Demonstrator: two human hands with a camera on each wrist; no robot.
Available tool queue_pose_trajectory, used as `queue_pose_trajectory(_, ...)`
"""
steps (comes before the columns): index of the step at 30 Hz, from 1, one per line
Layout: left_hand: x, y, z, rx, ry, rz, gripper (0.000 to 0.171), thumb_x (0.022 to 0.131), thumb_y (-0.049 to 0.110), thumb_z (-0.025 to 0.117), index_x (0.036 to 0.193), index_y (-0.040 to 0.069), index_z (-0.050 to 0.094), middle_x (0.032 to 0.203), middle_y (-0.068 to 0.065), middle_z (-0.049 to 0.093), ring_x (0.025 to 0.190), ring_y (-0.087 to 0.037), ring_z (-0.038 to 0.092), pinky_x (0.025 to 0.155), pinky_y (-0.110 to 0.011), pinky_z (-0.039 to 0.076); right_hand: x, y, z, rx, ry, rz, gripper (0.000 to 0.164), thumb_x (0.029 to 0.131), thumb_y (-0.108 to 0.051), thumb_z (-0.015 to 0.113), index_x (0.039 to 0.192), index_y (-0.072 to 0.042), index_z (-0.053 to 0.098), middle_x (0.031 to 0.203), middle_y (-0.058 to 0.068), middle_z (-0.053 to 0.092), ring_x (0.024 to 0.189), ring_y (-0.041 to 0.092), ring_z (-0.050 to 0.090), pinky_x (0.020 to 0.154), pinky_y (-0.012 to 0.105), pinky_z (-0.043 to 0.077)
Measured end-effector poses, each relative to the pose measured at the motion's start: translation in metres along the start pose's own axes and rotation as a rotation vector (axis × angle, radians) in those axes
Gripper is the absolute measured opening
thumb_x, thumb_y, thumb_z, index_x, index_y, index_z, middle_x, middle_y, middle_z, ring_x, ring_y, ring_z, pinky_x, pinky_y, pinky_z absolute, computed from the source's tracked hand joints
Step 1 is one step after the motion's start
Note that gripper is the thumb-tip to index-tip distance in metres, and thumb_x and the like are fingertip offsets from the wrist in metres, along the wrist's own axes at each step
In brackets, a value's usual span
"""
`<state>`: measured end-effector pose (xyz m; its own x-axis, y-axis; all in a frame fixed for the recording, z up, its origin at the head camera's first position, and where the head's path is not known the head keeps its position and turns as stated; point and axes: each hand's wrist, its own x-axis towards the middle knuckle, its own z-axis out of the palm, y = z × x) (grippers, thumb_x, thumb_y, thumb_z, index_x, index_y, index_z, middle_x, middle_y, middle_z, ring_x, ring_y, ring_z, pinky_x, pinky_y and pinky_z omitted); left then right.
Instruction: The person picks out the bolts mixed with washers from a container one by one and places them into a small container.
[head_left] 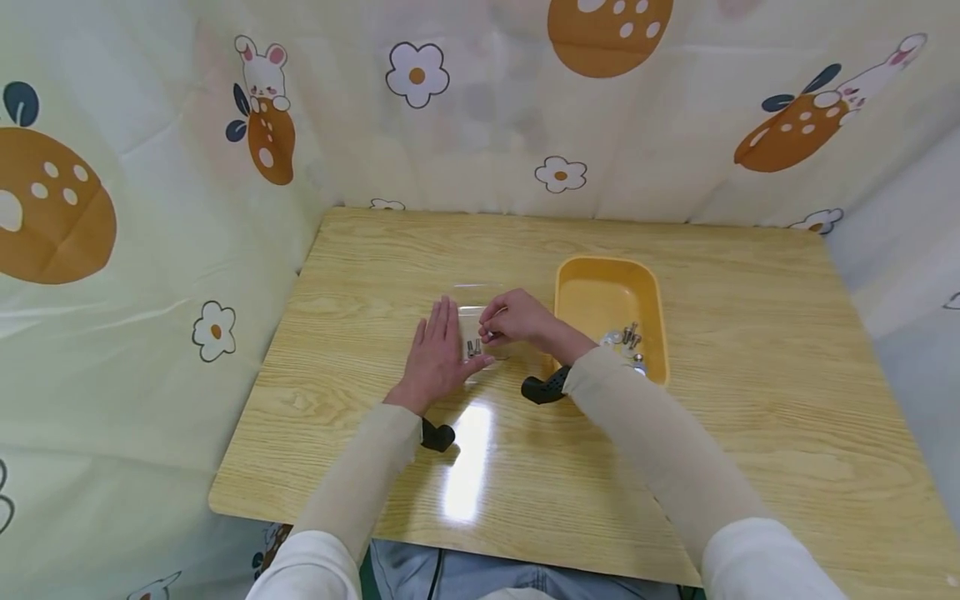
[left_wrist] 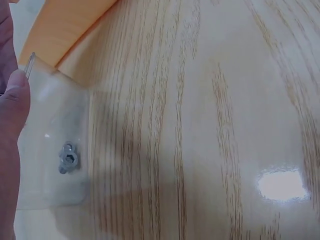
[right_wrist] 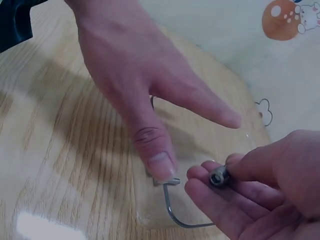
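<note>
A clear plastic box (head_left: 471, 313) stands in the middle of the table. Along its left side lies my left hand (head_left: 435, 354), fingers straight and thumb spread over the near end. Over the box's right part, my right hand (head_left: 521, 321) pinches a small metal socket-head bolt (right_wrist: 218, 177) between thumb and fingers. Several similar bolts (head_left: 473, 347) lie inside the box; the left wrist view shows some of these bolts (left_wrist: 68, 157) through the clear wall. In the right wrist view, the left thumb (right_wrist: 162, 165) is at the box's edge, close to a bolt.
An orange-yellow tray (head_left: 592, 292) stands right of the box, partly behind the right forearm. It holds several metal bolts (head_left: 632, 335) and clear round pieces (head_left: 611, 337). A patterned curtain (head_left: 480, 125) hangs behind the wooden table (head_left: 750, 375).
</note>
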<state>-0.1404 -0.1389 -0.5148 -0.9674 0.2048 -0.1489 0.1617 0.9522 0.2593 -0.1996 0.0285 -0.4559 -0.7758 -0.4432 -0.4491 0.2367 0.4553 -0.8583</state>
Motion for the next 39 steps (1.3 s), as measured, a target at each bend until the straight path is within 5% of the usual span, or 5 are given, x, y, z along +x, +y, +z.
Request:
queue_pose_trajectory(8, 0.000, 0.001, 0.000, 0.031, -0.002, -0.006, 0.109, 0.092, 0.072, 0.044, 0.158, 0.002, -0.008, 0.167, -0.014, -0.007, 0.156, -0.027, -0.004, 0.127, -0.047, 0.005, 0.008, 0.001, 0.007, -0.565, 0.136, -0.144, 0.012, 0.086, 0.001, 0.062, 0.092, 0.002, 0.072, 0.093, 0.014, 0.074, 0.075, 0.016, 0.063, 0.064, 0.021, 0.049)
queue_pose_trajectory(13, 0.000, 0.000, 0.000, 0.029, 0.013, -0.005, 0.109, 0.092, 0.072, 0.046, 0.158, 0.001, -0.005, 0.167, -0.014, -0.006, 0.156, -0.026, -0.002, 0.127, -0.048, 0.007, 0.010, -0.004, 0.015, -0.714, 0.143, -0.190, 0.011, 0.083, 0.004, 0.059, 0.084, 0.001, 0.069, 0.086, 0.011, 0.069, 0.077, 0.020, 0.060, 0.069, 0.028, 0.050)
queue_pose_trajectory(20, -0.001, 0.000, 0.000, 0.040, 0.017, -0.008, 0.109, 0.092, 0.070, 0.048, 0.158, 0.001, -0.003, 0.168, -0.014, -0.005, 0.156, -0.026, -0.001, 0.127, -0.047, 0.008, 0.012, -0.007, 0.023, -0.824, 0.106, -0.188, 0.019, 0.084, 0.007, 0.054, 0.071, -0.004, 0.063, 0.067, 0.003, 0.060, 0.063, 0.016, 0.052, 0.054, 0.024, 0.042)
queue_pose_trajectory(33, 0.000, 0.000, 0.001, 0.065, 0.054, 0.006, 0.109, 0.091, 0.072, 0.047, 0.158, -0.001, 0.003, 0.167, -0.016, 0.001, 0.156, -0.027, 0.004, 0.126, -0.049, 0.012, 0.011, -0.004, 0.015, -0.750, 0.112, -0.242, 0.014, 0.079, 0.003, 0.057, 0.078, 0.000, 0.071, 0.073, 0.006, 0.067, 0.068, 0.017, 0.057, 0.060, 0.024, 0.045)
queue_pose_trajectory(39, -0.001, 0.000, 0.000, 0.055, 0.045, 0.001, 0.109, 0.091, 0.073, 0.046, 0.158, -0.001, 0.001, 0.168, -0.015, 0.000, 0.156, -0.027, 0.003, 0.126, -0.049, 0.011, 0.009, 0.000, 0.005, -0.422, 0.020, -0.139, 0.018, 0.093, -0.003, 0.056, 0.098, 0.008, 0.070, 0.090, 0.021, 0.075, 0.078, 0.026, 0.074, 0.071, 0.026, 0.058)
